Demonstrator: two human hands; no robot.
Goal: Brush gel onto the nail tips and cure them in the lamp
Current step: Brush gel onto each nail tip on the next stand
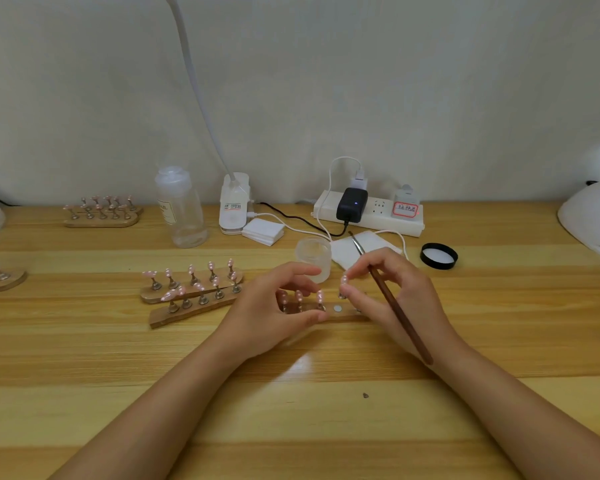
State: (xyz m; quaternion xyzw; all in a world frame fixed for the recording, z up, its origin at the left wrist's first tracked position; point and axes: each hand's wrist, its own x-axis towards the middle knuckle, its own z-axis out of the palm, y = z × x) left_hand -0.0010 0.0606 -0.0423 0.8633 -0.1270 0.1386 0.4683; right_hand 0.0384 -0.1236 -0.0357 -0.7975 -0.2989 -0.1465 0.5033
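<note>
Light's soft and even from my end, a bit dim, w/ a greenish-grey cast over the wall (pixel 395 81). It seems to come from above: there's a pale glare patch on the table (pixel 302 367) between the forearms, near the front edge. Shadows are weak, just faint smudges under the left hand (pixel 274 310) and right hand (pixel 392 292). White shapes at the table's far right end (pixel 589 216) are near blown out, no detail. Wide-angle bend is plain: the table's back edge curves and the wall's corners stretch. Pic is soft overall, compression mush; small pink tips on the holders (pixel 191 292) blur, labels unreadable. Tiny blue LED on the black adapter (pixel 352 204) shows clearly.
</note>
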